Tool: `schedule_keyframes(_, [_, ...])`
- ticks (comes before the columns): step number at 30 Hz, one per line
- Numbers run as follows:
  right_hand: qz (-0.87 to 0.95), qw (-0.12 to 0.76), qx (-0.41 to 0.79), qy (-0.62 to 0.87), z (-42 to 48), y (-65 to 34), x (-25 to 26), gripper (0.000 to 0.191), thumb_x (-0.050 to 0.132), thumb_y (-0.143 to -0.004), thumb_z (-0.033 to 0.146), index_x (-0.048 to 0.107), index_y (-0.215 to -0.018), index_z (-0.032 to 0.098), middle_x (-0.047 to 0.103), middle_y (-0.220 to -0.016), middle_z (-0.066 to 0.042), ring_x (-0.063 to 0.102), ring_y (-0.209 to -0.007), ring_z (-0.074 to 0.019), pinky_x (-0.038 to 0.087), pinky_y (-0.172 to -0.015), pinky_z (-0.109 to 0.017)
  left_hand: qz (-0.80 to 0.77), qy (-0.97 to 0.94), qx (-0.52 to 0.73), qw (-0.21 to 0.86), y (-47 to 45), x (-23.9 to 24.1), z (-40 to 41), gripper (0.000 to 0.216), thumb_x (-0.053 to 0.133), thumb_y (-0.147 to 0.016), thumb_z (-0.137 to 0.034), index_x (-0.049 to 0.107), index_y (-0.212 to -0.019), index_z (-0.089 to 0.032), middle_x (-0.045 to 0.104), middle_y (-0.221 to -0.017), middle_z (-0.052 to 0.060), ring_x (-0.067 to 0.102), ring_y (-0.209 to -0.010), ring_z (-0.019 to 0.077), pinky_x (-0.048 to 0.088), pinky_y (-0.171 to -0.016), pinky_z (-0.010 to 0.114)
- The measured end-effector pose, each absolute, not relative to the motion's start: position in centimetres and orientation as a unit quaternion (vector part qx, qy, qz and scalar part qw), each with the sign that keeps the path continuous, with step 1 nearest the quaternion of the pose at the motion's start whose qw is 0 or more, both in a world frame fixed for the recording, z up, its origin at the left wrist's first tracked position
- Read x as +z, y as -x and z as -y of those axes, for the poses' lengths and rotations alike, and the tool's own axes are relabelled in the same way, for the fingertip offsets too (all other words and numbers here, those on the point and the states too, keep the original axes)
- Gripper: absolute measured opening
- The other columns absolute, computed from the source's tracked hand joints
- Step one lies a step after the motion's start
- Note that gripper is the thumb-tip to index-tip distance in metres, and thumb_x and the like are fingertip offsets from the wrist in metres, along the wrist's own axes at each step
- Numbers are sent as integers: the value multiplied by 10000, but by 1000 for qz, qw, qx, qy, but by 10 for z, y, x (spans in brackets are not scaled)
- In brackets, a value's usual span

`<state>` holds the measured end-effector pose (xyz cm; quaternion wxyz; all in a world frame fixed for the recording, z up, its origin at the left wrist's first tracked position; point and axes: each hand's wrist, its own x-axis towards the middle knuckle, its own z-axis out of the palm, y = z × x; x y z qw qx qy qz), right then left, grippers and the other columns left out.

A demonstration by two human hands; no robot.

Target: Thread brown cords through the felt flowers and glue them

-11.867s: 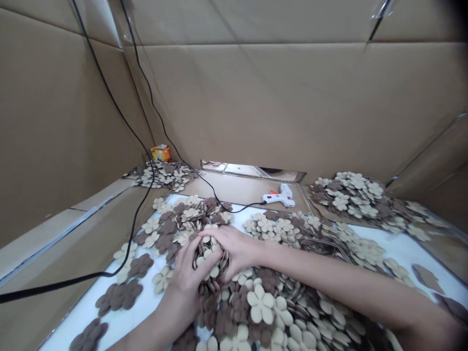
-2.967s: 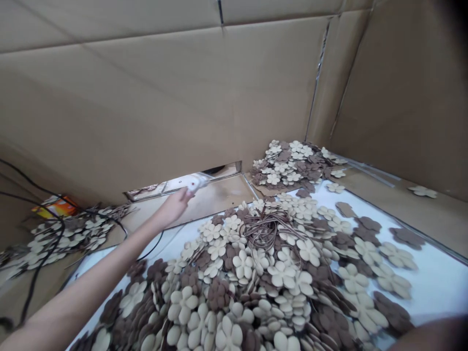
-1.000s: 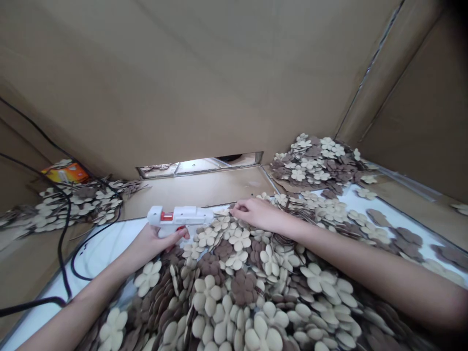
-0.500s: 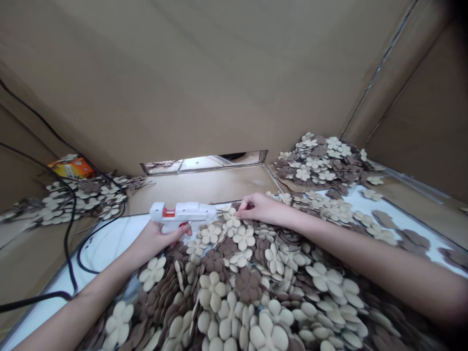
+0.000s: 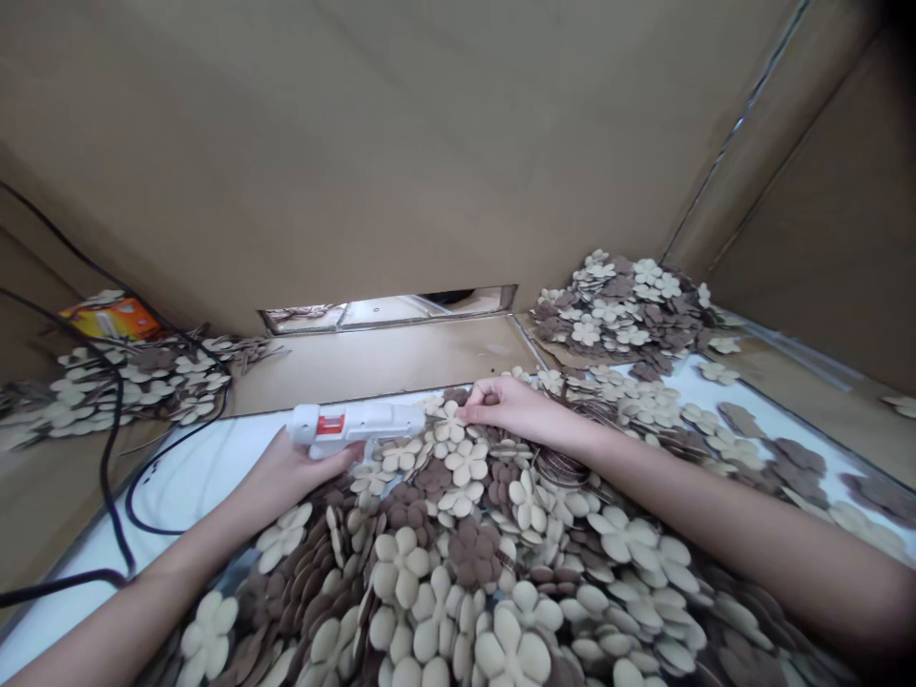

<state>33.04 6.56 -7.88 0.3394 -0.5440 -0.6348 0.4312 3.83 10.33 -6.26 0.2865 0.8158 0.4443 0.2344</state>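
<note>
glue gun point(image 5: 356, 421): smooth white plastic | flower cutouts point(image 5: 398, 568): matt, felt-like | box wall point(image 5: 358, 162): matt brown cardboard

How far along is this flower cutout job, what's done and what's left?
Probably done, though I can't be sure: the flower cutouts piled at back right and back left. In hand: the left hand holds a white hot glue gun, and the right hand touches a cream flower. Left: the big loose heap of cream and brown flowers on the white board.
</note>
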Motion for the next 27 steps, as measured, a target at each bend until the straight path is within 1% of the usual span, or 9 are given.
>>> schedule_keyframes(3, [628, 338, 444, 543, -65, -329, -78, 333, 657, -707, 499, 608, -708, 169, 638, -662, -5, 554, -588, -123, 379, -525, -221, -444, -815, 236, 289, -39, -61, -103, 286, 623, -709, -446, 698, -806, -187, 755, -852, 30, 690, -798, 246, 549, -739, 274])
schedule_keyframes(6, [620, 338, 452, 545, -65, -327, -78, 334, 654, -709, 501, 601, -700, 172, 631, -629, 1, 535, -558, -114, 369, -510, -214, -449, -813, 230, 291, -39, -60, -103, 312, 635, -702, -459, 709, -850, -195, 757, -895, 28, 694, -826, 251, 549, -762, 274])
schedule_keyframes(12, [611, 347, 450, 551, -64, -324, -75, 308, 661, -707, 475, 594, -709, 174, 643, -632, 3, 537, -551, -109, 382, -521, -212, -453, -819, 201, 288, -39, -63, -103, 323, 623, -717, -468, 717, -842, -185, 759, -891, 44, 697, -823, 258, 549, -781, 292])
schedule_keyframes(20, [607, 351, 452, 551, -61, -323, -71, 263, 660, -707, 418, 591, -703, 164, 643, -665, 1, 565, -593, -120, 395, -559, -224, -453, -810, 217, 302, -41, -60, -103, 315, 657, -702, -459, 721, -877, -205, 755, -920, 47, 681, -864, 280, 525, -847, 329])
schedule_keyframes(23, [607, 352, 451, 552, -61, -322, -70, 258, 662, -703, 410, 592, -696, 162, 636, -665, 8, 562, -592, -116, 384, -556, -221, -455, -809, 215, 304, -41, -61, -104, 313, 652, -702, -458, 723, -878, -210, 754, -920, 44, 676, -853, 283, 527, -837, 336])
schedule_keyframes(27, [610, 350, 445, 555, -61, -323, -69, 254, 660, -706, 405, 594, -702, 159, 642, -682, 5, 566, -612, -116, 387, -572, -221, -455, -812, 211, 299, -40, -63, -105, 300, 645, -708, -463, 713, -852, -209, 754, -902, 36, 677, -833, 270, 531, -815, 313])
